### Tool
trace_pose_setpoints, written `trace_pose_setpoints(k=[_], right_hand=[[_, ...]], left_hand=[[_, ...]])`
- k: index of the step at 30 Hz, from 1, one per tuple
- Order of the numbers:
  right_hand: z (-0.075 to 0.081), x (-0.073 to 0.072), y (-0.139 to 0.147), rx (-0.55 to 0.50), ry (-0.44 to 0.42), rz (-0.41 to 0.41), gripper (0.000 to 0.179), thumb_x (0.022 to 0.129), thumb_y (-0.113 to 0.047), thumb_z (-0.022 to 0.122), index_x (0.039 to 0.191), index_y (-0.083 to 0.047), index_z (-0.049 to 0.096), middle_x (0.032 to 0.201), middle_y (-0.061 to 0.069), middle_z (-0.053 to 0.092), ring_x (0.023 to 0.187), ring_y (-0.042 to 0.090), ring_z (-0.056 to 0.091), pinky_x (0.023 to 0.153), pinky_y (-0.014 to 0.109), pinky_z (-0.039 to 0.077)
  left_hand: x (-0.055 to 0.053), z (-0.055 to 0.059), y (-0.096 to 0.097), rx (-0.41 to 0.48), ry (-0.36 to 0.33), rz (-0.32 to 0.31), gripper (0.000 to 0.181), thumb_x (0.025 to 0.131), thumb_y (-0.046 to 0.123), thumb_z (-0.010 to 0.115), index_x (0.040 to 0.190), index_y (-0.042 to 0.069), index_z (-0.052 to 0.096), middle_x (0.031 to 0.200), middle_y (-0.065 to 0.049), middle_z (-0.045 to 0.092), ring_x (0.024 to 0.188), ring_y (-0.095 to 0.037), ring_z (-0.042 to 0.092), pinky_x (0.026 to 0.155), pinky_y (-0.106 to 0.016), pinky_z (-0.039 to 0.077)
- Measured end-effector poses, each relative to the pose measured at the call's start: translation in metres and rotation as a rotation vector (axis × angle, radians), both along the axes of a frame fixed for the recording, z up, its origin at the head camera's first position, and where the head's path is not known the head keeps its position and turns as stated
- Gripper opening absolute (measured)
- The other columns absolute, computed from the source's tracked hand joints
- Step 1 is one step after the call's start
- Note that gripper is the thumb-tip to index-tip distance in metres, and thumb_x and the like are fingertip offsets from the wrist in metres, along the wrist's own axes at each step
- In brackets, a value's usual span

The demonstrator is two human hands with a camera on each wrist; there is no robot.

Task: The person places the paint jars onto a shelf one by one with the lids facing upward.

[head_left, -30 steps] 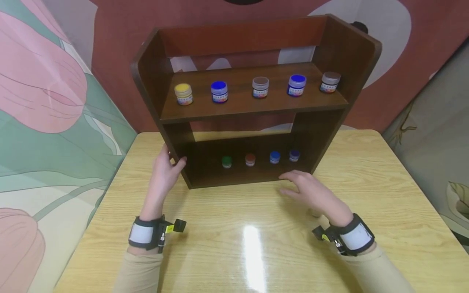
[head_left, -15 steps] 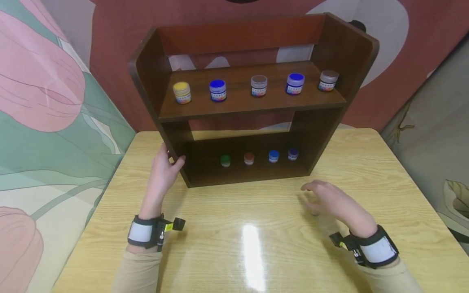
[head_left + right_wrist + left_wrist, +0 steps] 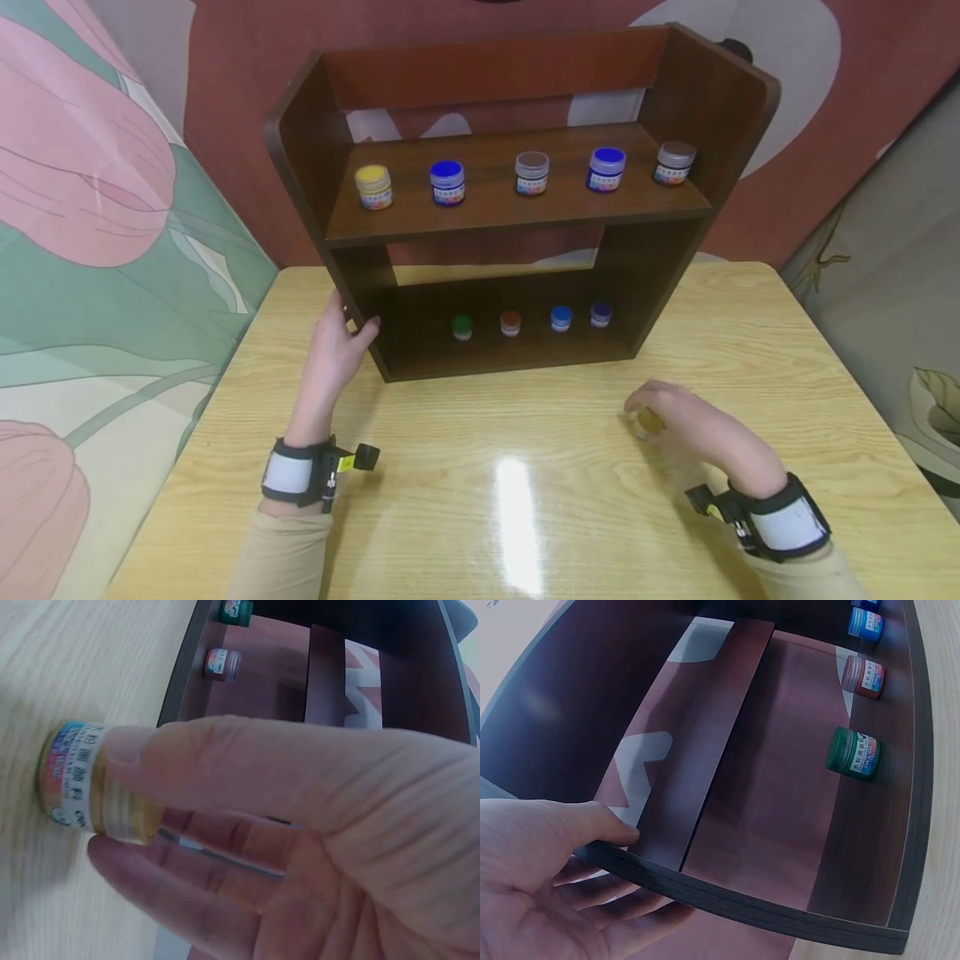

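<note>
My left hand (image 3: 335, 350) grips the left side panel of a dark brown wooden shelf (image 3: 517, 221), thumb inside and fingers outside, as the left wrist view shows. To the right, in front of the shelf, my right hand (image 3: 686, 425) pinches a small ochre-yellow paint jar (image 3: 647, 422) at the tabletop. The right wrist view has the thumb across the labelled jar (image 3: 71, 776) near its lid and the other fingers on the opposite side. On the lower shelf stand a green jar (image 3: 462, 327), a reddish-brown jar (image 3: 510, 323), a blue jar (image 3: 560, 318) and a purple jar (image 3: 600, 314).
Along the upper shelf are a yellow jar (image 3: 373, 187), two dark blue jars (image 3: 447, 183) and two jars with clear, brownish lids (image 3: 532, 173). Everything rests on a light wood table (image 3: 420, 483), with a patterned cloth (image 3: 112, 250) behind and at the sides.
My right hand has moved from the shelf's front right edge back toward the right and taken hold of the ochre-yellow paint jar. The left hand stays on the side panel.
</note>
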State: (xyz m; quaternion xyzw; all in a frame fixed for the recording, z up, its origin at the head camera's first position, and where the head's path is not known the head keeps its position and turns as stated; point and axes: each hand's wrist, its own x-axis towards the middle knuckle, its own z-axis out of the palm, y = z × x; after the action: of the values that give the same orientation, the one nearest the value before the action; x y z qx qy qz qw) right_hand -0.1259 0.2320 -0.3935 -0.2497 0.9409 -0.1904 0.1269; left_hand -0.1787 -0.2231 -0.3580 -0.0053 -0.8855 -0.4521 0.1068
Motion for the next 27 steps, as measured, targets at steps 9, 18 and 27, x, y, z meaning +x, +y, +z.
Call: trace_pose_setpoints(k=[9,18,27], right_hand=[[-0.005,-0.001,0.003,0.009,0.032,-0.002,0.029,0.079,-0.001,0.079,0.107,-0.005,0.072,0.111,0.011,0.070,0.104,0.029,0.066,0.085,0.043,0.059],[-0.003,-0.005,0.002,-0.041,0.164,0.056,0.030,0.078,0.009,0.075,0.105,-0.002,0.073,0.108,0.012,0.072,0.097,0.025,0.068,0.077,0.036,0.060],[0.002,-0.010,-0.004,-0.074,0.276,0.089,0.028,0.078,0.005,0.077,0.105,-0.003,0.073,0.103,0.010,0.072,0.093,0.026,0.069,0.074,0.036,0.061]], left_hand=[[0.000,0.001,0.000,0.003,-0.004,-0.001,0.057,0.098,0.012,0.059,0.148,0.004,0.034,0.149,-0.022,0.046,0.140,-0.044,0.045,0.103,-0.058,0.051],[0.000,0.001,0.000,-0.003,-0.010,0.001,0.057,0.098,0.012,0.059,0.149,0.005,0.033,0.151,-0.022,0.045,0.140,-0.044,0.045,0.103,-0.058,0.050],[0.001,0.002,0.000,-0.010,-0.018,0.008,0.059,0.098,0.012,0.059,0.149,0.005,0.033,0.151,-0.023,0.045,0.140,-0.045,0.045,0.103,-0.058,0.051]])
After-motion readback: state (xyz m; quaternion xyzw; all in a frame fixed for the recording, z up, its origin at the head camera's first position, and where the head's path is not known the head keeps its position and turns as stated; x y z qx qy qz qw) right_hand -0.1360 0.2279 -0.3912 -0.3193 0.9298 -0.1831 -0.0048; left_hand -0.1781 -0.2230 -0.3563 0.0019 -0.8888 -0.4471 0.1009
